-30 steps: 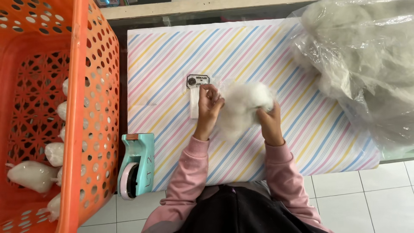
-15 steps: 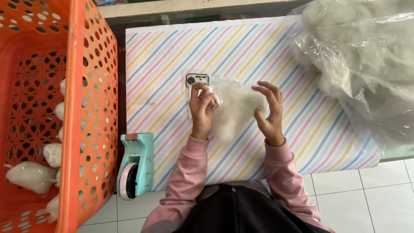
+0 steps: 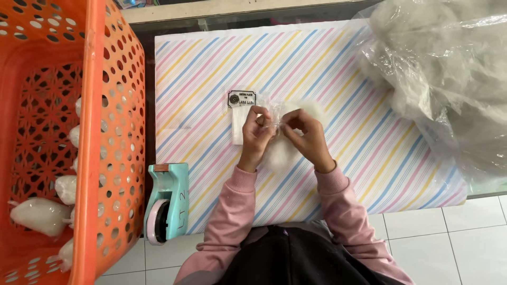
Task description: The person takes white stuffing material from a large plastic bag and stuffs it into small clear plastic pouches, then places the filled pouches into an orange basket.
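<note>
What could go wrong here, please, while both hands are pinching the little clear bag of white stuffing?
The left hand and right hand pinch the small clear bag at its top only; the white stuffing bulges below and might spill or snag. The stack of small bags lies loose under the left hand and could be brushed askew.

Small clear plastic bag (image 3: 274,113) stuffed with white fluffy fiber (image 3: 288,150)

The crinkled bag mouth is gathered and pinched between both hands above the striped tabletop (image 3: 327,63); the soft white filling bulges out below and to the right of the fingers.
</note>
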